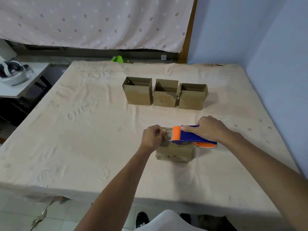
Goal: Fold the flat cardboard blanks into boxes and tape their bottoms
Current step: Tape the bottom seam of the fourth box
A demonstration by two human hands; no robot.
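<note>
A small cardboard box (pixel 175 153) stands on the table (pixel 83 130) near the front, its upward face under my hands. My right hand (pixel 210 129) grips a blue and orange tape dispenser (pixel 188 135) lying across the top of this box. My left hand (pixel 152 137) pinches the clear tape end at the dispenser's orange roller, over the box's left edge. Three folded boxes stand open side by side further back: one on the left (pixel 138 94), one in the middle (pixel 165 95), one on the right (pixel 192 97).
The table is covered by a peach cloth, with a blue wall (pixel 266 39) to the right. A side table with a white headset (pixel 13 74) stands at the far left. A green object (pixel 119 59) sits beyond the table's far edge. My feet are under the near edge.
</note>
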